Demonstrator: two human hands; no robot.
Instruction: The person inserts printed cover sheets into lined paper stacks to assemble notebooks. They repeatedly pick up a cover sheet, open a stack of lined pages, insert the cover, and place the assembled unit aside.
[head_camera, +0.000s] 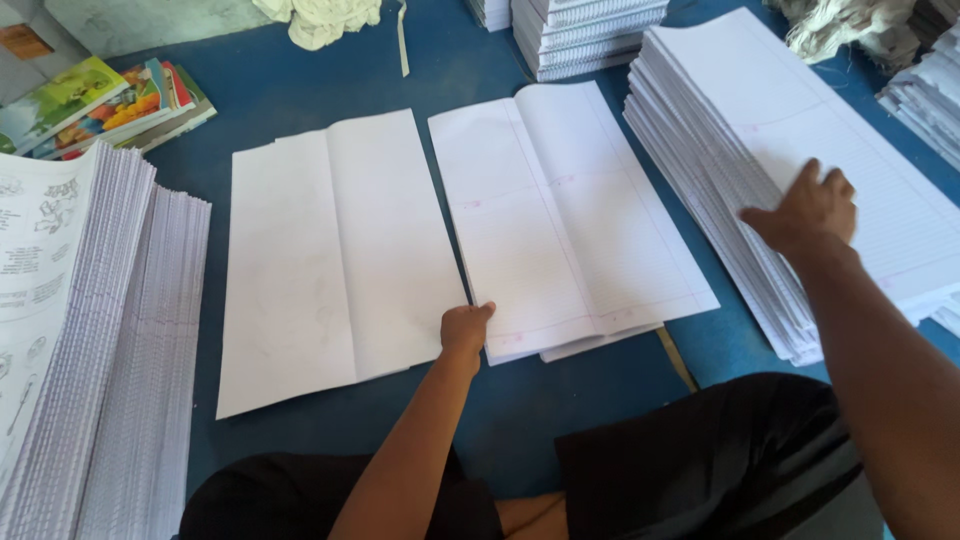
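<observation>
Centrally, on the blue floor covering (560, 400), lie 2 white paper items side by side: a plain folded white sheet (330, 250) at left and a small set of ruled white sheets with pink margin lines (570, 220) at right, a centre crease down each. The left hand (466, 327) grips the near left corner of the ruled set, fingers curled onto its edge, just beside the plain sheet. The right hand (806, 212) rests fingers spread and flat on top of a tall slanted stack of ruled white sheets (830, 130) at right, clamped on nothing. At far left stands a thick stack of printed white pages with line drawings (70, 330). Behind it lie colourful illustrated booklets (105, 105). At top centre sits another white paper stack (585, 35), with crumpled white cloth (320, 18) to its left. Black-clothed knees (700, 460) fill the near edge.
</observation>
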